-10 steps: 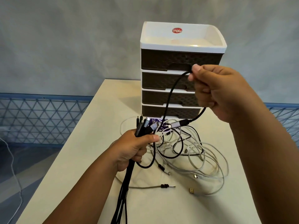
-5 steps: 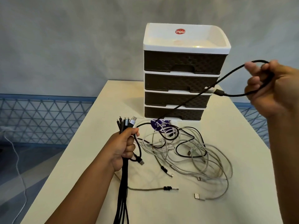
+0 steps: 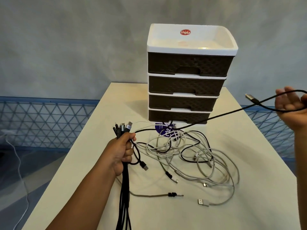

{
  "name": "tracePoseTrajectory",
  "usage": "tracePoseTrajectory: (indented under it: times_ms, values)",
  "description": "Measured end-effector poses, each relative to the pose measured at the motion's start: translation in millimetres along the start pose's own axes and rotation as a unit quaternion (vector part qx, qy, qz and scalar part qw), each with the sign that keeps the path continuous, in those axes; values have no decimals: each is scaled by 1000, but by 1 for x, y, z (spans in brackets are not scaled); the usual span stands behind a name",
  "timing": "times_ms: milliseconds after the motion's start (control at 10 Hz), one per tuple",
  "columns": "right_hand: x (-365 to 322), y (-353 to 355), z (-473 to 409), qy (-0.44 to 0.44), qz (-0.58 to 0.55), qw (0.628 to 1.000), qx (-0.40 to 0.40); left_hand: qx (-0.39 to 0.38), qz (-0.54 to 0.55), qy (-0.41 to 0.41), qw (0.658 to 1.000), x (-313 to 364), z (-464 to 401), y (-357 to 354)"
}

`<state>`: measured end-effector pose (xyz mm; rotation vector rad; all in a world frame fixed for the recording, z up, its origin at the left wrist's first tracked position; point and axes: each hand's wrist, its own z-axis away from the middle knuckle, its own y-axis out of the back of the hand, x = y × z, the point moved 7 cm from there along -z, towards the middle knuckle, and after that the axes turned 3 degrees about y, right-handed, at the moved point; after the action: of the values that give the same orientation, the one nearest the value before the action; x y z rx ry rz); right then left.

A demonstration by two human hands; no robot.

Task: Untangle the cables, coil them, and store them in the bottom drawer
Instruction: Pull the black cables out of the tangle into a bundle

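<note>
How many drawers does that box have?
4, stacked one above another on the table: top drawer, second, third, bottom drawer. All look shut.

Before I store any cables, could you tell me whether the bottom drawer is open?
Shut: the dark woven-pattern bottom drawer sits flush with those above.

A cream table point(image 3: 83, 171) carries it all. At the far end stands a four-drawer unit point(image 3: 187, 80), white frame, dark woven fronts, every drawer closed. Just in front of it lies a purple disc point(image 3: 163, 130), partly under a loose tangle of white and black cables point(image 3: 199, 160) sprawling across the middle.
</note>
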<state>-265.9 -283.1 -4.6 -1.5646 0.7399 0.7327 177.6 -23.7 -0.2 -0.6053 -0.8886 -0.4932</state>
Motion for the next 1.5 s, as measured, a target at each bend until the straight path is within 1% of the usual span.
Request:
tracePoseTrajectory:
  times_ms: [100, 200, 300, 400, 500, 700, 800, 900, 1100, 1200, 1300, 1400, 1500]
  values:
    - [-42, -2, -42, -15, -12, 1000, 15, 10, -6, -7, 1000, 0, -1, 2]
    - [-36, -34, -34, -26, -146, 989, 17, 5, -26, -15, 1000, 0, 0, -2]
    - [-1, -152, -10, -81, -126, 988, 25, -10, -40, -15, 999, 0, 2, -8]
    - [4, -179, -7, -163, -54, 985, -18, -21, -41, -17, 999, 1, 5, -13]
    - [27, -188, 13, -199, -52, 978, -26, -24, -41, -18, 999, 2, 8, -14]
    - [54, -223, 48, -273, -109, 953, -76, -32, -36, -22, 999, 4, 12, -17]
    - [74, -236, 64, -303, -104, 943, -91, -41, -38, -28, 998, 6, 16, -21]
    - [97, -242, 84, -311, -104, 940, -95, -49, -39, -36, 997, 9, 21, -25]
    - [132, -248, 118, -291, -80, 947, -109, -69, -45, -47, 996, 13, 30, -29]
    - [137, -259, 128, -268, -58, 950, -147, -77, -48, -52, 995, 14, 33, -30]
    - [126, -267, 132, -98, 262, 915, -290, -83, -46, -54, 994, 15, 36, -30]
    - [116, -281, 145, 189, 518, 742, -381, -93, -46, -56, 993, 17, 39, -31]
    - [116, -299, 156, 278, 640, 609, -376, -101, -54, -59, 992, 18, 43, -32]
